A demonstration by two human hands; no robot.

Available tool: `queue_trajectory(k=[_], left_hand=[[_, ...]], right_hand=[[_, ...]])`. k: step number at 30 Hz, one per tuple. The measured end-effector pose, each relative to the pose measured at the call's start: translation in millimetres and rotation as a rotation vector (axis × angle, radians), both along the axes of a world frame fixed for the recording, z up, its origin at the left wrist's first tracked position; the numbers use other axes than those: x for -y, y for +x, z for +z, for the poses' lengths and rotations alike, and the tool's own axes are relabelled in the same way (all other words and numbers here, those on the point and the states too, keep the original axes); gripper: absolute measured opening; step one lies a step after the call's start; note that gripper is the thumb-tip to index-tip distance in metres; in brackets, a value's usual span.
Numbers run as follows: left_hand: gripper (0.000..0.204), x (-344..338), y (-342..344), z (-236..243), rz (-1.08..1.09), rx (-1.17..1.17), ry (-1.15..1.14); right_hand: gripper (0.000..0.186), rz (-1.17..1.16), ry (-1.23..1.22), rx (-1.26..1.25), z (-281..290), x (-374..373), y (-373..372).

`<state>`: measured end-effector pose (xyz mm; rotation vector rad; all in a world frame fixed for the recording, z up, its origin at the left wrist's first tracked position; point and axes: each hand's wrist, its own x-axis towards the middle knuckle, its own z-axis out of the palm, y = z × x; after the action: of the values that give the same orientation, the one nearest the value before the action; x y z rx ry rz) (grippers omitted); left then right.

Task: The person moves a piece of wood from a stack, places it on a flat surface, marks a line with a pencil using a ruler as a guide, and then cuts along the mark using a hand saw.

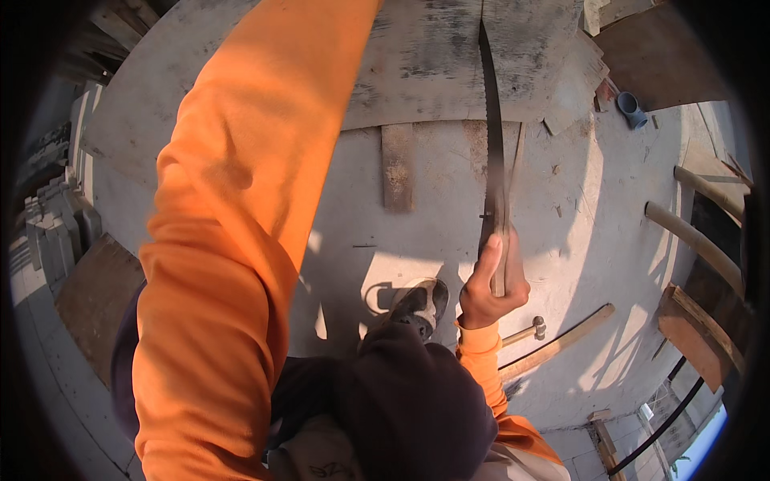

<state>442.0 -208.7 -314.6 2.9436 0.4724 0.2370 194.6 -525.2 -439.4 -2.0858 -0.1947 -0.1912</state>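
Note:
My right hand (491,287) is closed around the wooden handle of a handsaw (494,120). The saw's dark toothed blade points away from me and crosses the near edge of a worn, grey-stained plywood sheet (429,76). Beyond the blade, a thin dark line continues to the top of the picture. My left arm, in an orange sleeve (241,160), stretches forward over the sheet; its hand lies beyond the upper edge. Under the sheet's near edge a short wooden board (397,168) sticks out toward me.
Right of my hand, a hammer (529,330) and a wooden strip (561,341) lie on the concrete floor (449,232). A grey pipe fitting (631,110) sits at far right. Round poles (694,240) and a wood block (698,333) stand at the right. My shoe (421,305) is below the sheet.

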Motion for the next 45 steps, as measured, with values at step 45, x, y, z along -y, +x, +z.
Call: queue_trajectory(k=[45], left_hand=[[0.079,0.0,3.9,10.9,-0.106,-0.152,-0.049]], right_hand=[[0.032,-0.055,-0.111,-0.120,-5.6,27.3,-44.0]])
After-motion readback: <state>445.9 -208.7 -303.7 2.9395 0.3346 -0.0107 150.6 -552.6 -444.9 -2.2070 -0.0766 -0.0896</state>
